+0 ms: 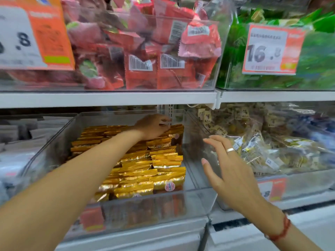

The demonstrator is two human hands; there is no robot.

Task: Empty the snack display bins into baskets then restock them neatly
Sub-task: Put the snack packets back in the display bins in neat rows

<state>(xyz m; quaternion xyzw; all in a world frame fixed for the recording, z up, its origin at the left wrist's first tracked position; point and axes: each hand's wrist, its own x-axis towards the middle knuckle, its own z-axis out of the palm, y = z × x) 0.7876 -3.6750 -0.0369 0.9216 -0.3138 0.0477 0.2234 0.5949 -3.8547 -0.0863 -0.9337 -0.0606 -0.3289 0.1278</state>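
Observation:
A clear plastic bin (145, 201) on the lower shelf holds rows of gold foil snack packets (145, 167), stacked neatly along its left and middle. My left hand (154, 126) reaches deep into the bin, its fingers curled onto the packets at the back row. My right hand (226, 165) hovers with fingers straight and spread, just over the bin's right wall, holding nothing. A silver ring sits on one finger.
Above, a bin of red snack packets (145, 51) and a bin of green packets (317, 60) stand on the upper shelf (108, 98). A bin of clear-wrapped beige snacks (272, 142) lies to the right, white packets (18, 142) to the left.

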